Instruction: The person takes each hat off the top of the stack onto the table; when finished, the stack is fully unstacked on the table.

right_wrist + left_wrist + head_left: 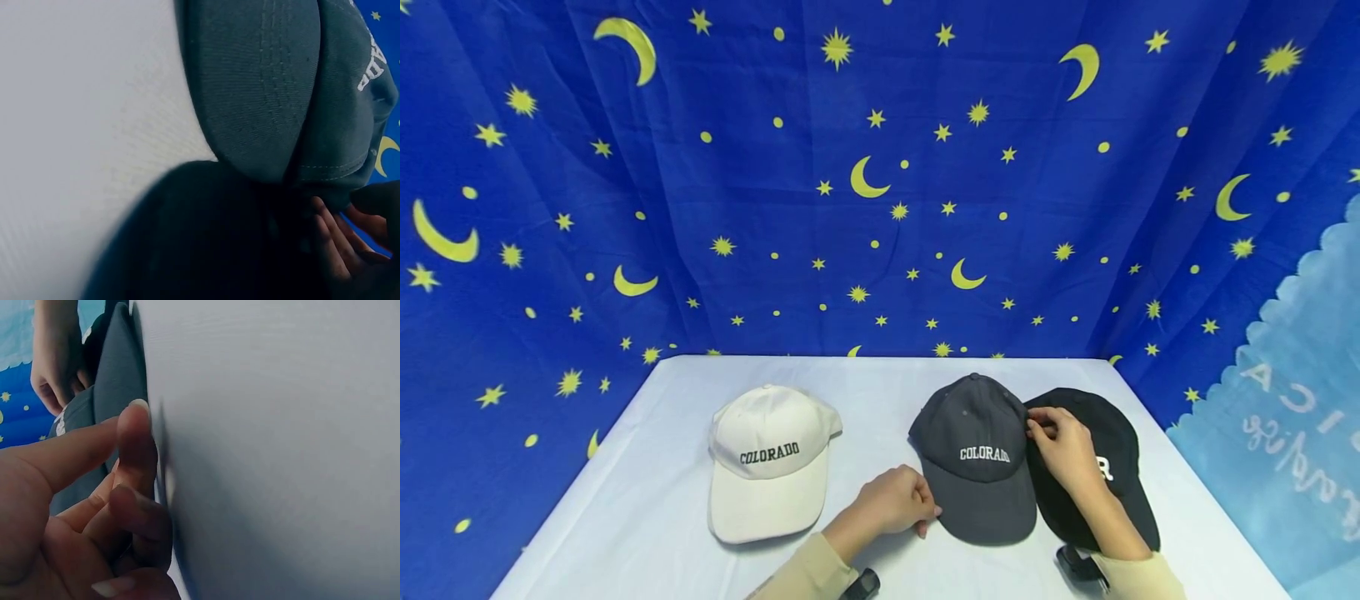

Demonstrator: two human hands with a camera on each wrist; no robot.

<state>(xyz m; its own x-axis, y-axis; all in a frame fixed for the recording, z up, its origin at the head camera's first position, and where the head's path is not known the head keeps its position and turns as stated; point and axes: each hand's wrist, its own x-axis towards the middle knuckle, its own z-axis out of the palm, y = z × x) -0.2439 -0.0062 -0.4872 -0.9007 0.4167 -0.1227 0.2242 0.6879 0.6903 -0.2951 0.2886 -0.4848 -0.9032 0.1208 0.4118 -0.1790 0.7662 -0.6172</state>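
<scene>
A dark grey baseball cap [977,417] with white COLORADO lettering lies on the table, its brim facing me. At the brim's left edge, my left hand [897,502] pinches the cap between thumb and bent fingers. My right hand [1067,446] pinches the lower right edge of the crown; in the right wrist view its fingers [337,240] show at the hem. Beneath my right forearm lies a black cap [1120,429] with a white letter, partly hidden, close against the grey one. A cream cap [771,450] with dark COLORADO lettering lies apart to the left.
A white cloth covers the table [865,400]. Blue curtains [760,192] with yellow moons and stars stand behind and at the sides. At the right hangs a light blue cloth [1292,400] with white writing.
</scene>
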